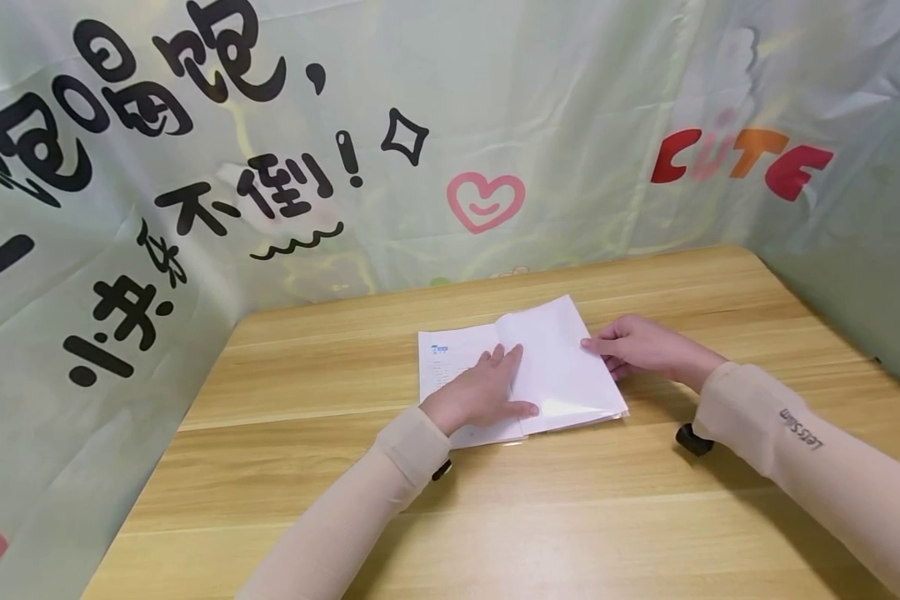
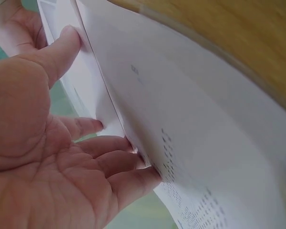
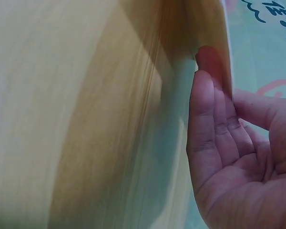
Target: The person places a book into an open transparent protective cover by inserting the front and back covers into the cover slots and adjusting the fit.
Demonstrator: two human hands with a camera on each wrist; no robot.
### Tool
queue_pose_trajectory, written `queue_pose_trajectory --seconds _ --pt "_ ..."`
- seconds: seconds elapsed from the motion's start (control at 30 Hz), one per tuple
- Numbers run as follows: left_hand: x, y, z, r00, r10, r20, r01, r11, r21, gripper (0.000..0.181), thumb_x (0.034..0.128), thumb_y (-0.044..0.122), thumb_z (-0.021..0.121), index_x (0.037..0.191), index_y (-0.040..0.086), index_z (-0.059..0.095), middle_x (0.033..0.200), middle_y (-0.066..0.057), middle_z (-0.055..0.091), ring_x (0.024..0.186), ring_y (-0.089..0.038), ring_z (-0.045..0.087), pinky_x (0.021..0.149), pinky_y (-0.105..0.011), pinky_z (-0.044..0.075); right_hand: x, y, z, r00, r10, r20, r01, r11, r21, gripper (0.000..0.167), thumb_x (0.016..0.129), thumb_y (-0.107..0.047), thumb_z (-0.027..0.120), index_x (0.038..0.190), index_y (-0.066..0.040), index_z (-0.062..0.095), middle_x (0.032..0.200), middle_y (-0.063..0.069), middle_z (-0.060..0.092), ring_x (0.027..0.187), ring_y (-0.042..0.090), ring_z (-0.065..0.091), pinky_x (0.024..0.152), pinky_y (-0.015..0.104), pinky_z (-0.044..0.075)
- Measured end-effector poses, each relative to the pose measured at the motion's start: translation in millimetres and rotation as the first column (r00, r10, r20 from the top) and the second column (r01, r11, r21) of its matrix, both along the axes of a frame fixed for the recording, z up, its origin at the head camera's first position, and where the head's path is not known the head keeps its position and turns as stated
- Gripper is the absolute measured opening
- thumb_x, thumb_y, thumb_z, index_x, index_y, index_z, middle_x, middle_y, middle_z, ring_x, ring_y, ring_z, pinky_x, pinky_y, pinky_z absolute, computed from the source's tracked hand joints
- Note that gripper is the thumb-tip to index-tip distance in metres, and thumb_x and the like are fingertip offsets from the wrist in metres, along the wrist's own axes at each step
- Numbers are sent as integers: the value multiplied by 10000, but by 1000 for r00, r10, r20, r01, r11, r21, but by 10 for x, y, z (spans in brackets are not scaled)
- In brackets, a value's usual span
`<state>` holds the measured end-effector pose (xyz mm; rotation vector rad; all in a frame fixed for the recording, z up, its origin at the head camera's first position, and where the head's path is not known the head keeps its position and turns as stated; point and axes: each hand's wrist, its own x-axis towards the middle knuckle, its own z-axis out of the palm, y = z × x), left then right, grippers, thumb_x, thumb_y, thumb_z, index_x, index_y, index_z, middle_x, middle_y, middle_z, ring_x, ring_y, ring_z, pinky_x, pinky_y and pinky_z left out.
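Note:
An open booklet (image 1: 562, 362) with white pages lies on the wooden table, its right side slightly raised. The left page (image 1: 450, 350) carries a small blue mark and lines of print; the right page looks blank. My left hand (image 1: 478, 396) rests across the fold with its fingers spread, and the left wrist view shows its fingertips (image 2: 138, 183) touching the paper. At the booklet's right edge my right hand (image 1: 641, 346) pinches the sheets, thumb on top and fingers underneath. In the right wrist view the page edge (image 3: 229, 62) stands between that thumb and the fingers.
The wooden table (image 1: 285, 467) extends around the booklet. Behind it hangs a pale cloth backdrop (image 1: 570, 100) with black characters, a pink heart and the word CUTE. A dark wrist device (image 1: 693, 440) sits under the right cuff.

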<state>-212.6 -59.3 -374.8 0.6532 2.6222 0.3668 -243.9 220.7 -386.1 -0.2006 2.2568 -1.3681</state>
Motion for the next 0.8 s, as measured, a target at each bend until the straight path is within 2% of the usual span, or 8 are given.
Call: queue_pose_trajectory --seconds 0.33,0.53,0.8 --pt "-61 -40 -28 1000 8 9 -8 1000 27 1033 1019 523 701 1740 102 93 1814 -145 129 1687 -333 160 1363 -450 212 -9 -41 25 997 -14 -82 17 999 38 316 1100 -245 622 876 -37 701 740 -39 669 705 99 631 689 263 588" --pt "-79 -71 -40 1000 7 -1 -7 1000 28 1024 1021 543 689 1735 86 115 1810 -149 158 1687 -295 179 1365 -421 213 14 -36 47 995 -19 -99 23 999 32 311 1096 -247 630 849 -61 662 733 -37 642 696 100 622 691 270 590" --pt "-83 -229 -11 1000 22 1 -22 998 62 994 1038 529 671 1730 65 130 1809 -158 141 1693 -290 141 1373 -438 173 47 128 95 991 -40 -127 43 999 27 398 1095 -286 633 755 -118 513 687 -31 498 655 108 518 670 292 539"
